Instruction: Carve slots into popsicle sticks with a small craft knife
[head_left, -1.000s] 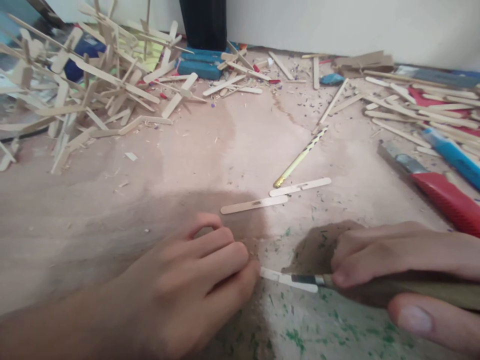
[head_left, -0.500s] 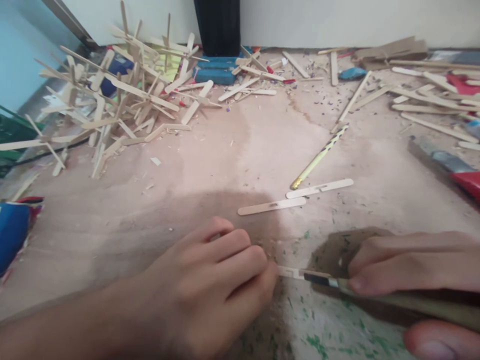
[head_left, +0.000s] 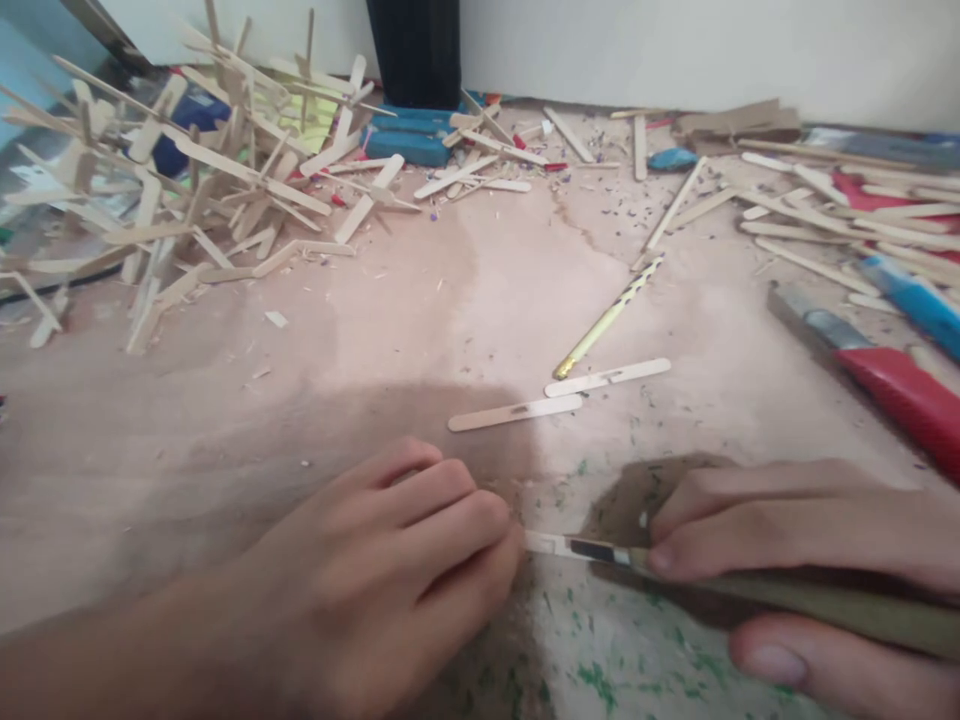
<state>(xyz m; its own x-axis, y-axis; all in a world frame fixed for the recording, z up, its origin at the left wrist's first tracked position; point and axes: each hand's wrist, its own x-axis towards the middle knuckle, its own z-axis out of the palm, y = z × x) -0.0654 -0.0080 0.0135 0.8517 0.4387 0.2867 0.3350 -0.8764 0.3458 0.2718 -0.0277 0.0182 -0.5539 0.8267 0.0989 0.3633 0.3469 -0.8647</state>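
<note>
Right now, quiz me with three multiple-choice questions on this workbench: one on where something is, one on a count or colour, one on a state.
1. Where does the yellow pencil lie?
A. Beyond the two slotted sticks
B. Under the left hand
C. On the stick pile at far left

2. How many slotted sticks lie loose just beyond the hands?
A. One
B. Two
C. Five

3. What is the right hand doing?
A. Lying flat and open
B. Gripping a brown-handled tool
C. Lifting the red-handled knife

Answers:
1. A, its metal end sits just past the upper slotted stick.
2. B, that one plus the lower slotted stick.
3. B, its fingers close on the brown-handled tool, tip on the stick that the left hand presses down.
</note>
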